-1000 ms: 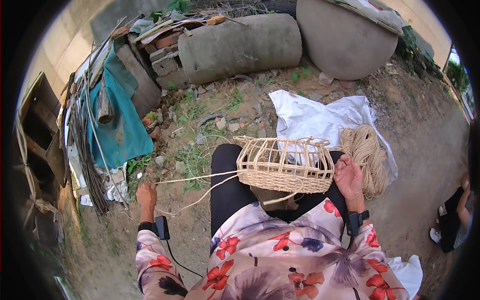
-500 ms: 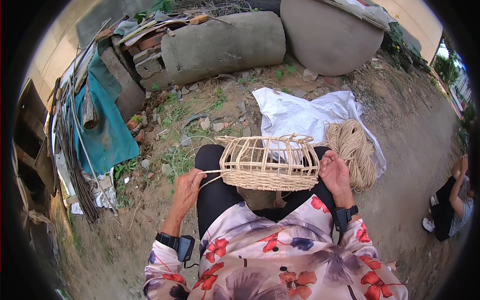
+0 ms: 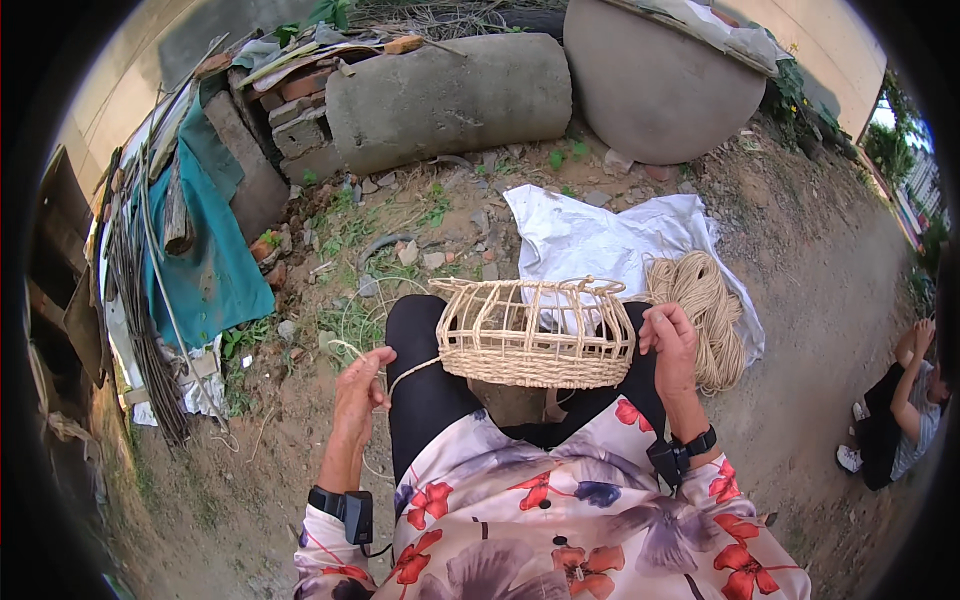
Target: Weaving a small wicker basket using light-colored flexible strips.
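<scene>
A half-woven basket (image 3: 535, 370) of pale twisted cord rests on its side across my thighs. Its dense weave lies nearest me, and open ribs face away. My left hand (image 3: 358, 393) is left of it, fingers bent round a loose cord (image 3: 410, 370) that runs from the basket's left edge. Another length of that cord shows at the index fingertip; the exact grip is partly hidden. Close to the basket's right end, my right hand (image 3: 673, 345) is raised with curled fingers, slightly apart from the ribs and with nothing visible in them.
A large coil of cord (image 3: 705, 325) lies on a white sheet (image 3: 590, 225) ahead to the right. Beyond are a concrete cylinder (image 3: 450, 100) and a big rounded vessel (image 3: 665, 85). Teal cloth (image 3: 205, 250) and sticks lie left. Another person (image 3: 905, 405) sits far right.
My left hand has shifted slightly left and down; the strand that was taut now hangs slack. My right hand has moved slightly off the basket's edge.
</scene>
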`<move>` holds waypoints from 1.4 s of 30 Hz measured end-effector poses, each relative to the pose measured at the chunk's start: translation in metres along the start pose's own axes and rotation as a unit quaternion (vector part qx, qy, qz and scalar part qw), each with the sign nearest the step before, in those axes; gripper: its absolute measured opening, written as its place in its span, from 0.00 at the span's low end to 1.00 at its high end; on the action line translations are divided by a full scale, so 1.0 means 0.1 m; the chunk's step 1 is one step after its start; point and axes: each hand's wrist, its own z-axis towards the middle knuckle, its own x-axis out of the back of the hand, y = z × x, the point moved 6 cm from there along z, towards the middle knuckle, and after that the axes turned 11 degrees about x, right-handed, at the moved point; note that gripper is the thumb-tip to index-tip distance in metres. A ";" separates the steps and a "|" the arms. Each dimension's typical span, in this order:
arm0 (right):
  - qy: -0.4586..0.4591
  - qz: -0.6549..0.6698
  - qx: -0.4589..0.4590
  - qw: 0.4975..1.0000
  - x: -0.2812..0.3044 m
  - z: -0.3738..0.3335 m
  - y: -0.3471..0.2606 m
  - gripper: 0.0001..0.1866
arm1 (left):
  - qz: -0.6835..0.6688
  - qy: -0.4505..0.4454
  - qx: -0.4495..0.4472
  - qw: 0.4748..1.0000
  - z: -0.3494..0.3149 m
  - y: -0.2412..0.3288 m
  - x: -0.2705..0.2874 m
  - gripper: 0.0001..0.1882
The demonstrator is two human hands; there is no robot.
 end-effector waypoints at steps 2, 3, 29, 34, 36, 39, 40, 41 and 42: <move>-0.075 -0.070 0.085 0.991 -0.36 -0.08 -0.41 0.05 | 0.120 -0.014 0.014 0.993 -0.11 0.01 -0.35 0.19; -0.137 -0.142 0.172 0.965 -0.57 -0.14 -0.68 0.02 | 0.196 -0.030 -0.036 0.980 -0.18 0.11 -0.54 0.21; -0.385 -0.445 0.176 0.789 -1.85 0.32 -0.72 0.14 | 0.196 0.011 -0.112 0.974 -0.06 0.20 -0.72 0.05; -0.379 -0.439 0.170 0.796 -1.77 0.29 -0.77 0.14 | 0.183 0.023 -0.108 0.977 -0.11 0.18 -0.80 0.05; -0.376 -0.436 0.179 0.798 -1.75 0.28 -0.76 0.14 | 0.183 0.030 -0.096 0.978 -0.13 0.20 -0.82 0.05; -0.370 -0.428 0.190 0.802 -1.75 0.25 -0.75 0.14 | 0.195 0.036 -0.076 0.977 -0.12 0.16 -0.80 0.06; -0.370 -0.436 0.198 0.796 -1.75 0.24 -0.75 0.14 | 0.207 0.034 -0.071 0.975 -0.10 0.14 -0.80 0.06; -0.369 -0.444 0.205 0.791 -1.76 0.23 -0.75 0.14 | 0.208 0.034 -0.071 0.975 -0.06 0.09 -0.78 0.06; -0.369 -0.443 0.205 0.791 -1.77 0.22 -0.74 0.14 | 0.211 0.039 -0.099 0.972 -0.04 0.10 -0.78 0.06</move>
